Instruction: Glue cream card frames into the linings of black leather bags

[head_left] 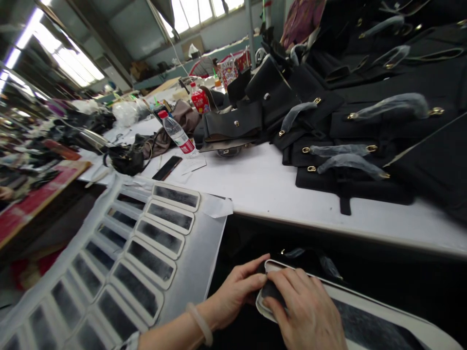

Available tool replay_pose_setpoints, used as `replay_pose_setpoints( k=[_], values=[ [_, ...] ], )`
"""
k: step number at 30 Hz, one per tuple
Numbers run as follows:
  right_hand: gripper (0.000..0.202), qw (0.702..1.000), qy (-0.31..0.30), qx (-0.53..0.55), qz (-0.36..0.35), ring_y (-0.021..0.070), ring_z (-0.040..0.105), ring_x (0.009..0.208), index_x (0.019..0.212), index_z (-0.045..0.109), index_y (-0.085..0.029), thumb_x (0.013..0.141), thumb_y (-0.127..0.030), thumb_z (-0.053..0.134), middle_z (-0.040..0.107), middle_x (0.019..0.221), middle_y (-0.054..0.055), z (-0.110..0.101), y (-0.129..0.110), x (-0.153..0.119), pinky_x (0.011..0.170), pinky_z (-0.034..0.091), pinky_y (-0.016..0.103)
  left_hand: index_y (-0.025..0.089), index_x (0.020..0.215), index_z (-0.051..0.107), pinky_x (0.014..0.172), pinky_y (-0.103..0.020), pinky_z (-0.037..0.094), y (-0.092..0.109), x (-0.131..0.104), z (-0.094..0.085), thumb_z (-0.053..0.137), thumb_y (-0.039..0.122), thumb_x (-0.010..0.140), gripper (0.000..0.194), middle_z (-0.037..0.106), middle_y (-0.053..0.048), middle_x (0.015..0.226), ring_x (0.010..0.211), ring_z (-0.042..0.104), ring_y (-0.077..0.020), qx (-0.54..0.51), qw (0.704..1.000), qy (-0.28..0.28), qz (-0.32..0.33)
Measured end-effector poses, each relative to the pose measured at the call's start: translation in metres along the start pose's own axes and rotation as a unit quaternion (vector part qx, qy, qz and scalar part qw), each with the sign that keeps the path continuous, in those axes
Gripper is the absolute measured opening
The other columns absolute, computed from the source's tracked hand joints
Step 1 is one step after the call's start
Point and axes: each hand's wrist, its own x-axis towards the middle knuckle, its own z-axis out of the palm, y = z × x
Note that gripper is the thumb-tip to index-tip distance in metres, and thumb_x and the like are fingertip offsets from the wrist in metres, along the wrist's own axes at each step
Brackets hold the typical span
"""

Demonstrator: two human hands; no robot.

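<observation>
My left hand [237, 287], with a pale band on its wrist, pinches the near end of a long black piece with a whitish rim [268, 313] between thumb and fingers. My right hand [308, 306] is closed over the same end, its fingertips on the raised rim and its thumb on the dark face. The piece runs off to the lower right, partly hidden under my right hand. To the left, a sheet [204, 233] carries rows of dark, rounded strips with pale borders [151, 260].
Black bags [361, 182] with plastic-wrapped handles are piled on the white table [255, 180]. A phone [167, 167], a water bottle [178, 133] and a red-labelled bottle [199, 98] are near the sheet's far end. The table edge [328, 228] runs just beyond my hands.
</observation>
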Motion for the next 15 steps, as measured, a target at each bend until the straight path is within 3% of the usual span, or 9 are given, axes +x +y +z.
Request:
replay_pose_setpoints(
  k=[7,11,15],
  values=[
    [0.041,0.999,0.022,-0.033,-0.007,0.0243,0.06,0.09,0.12,0.053,-0.021,0.081,-0.016,0.064,0.067,0.103,0.004,0.0041,0.0028,-0.0003,0.08,0.037,0.038,0.024,0.143,0.051,0.109,-0.042,0.038,0.0095,0.0067,0.0014,0.067,0.044,0.087,0.061,0.064,-0.006,0.132,0.125,0.054,-0.0301,0.149,0.987,-0.003,0.062],
    [0.04,0.999,0.028,-0.041,0.007,0.0253,0.061,0.087,0.118,0.053,-0.022,0.08,-0.013,0.062,0.067,0.101,0.005,0.0027,0.0006,0.0003,0.075,0.039,0.039,0.021,0.143,0.05,0.11,-0.043,0.037,0.0072,0.0081,0.0029,0.068,0.044,0.086,0.064,0.064,-0.008,0.132,0.126,0.054,-0.0311,0.145,0.986,0.008,0.077],
    [0.044,0.999,0.023,-0.042,0.022,0.0265,0.061,0.09,0.117,0.053,-0.024,0.077,-0.011,0.065,0.067,0.101,0.005,-0.0017,-0.0058,0.0004,0.075,0.042,0.039,0.024,0.143,0.05,0.112,-0.044,0.035,0.0001,0.0024,0.003,0.069,0.039,0.087,0.061,0.061,-0.008,0.138,0.131,0.051,-0.0302,0.064,0.996,-0.007,0.057]
  ],
)
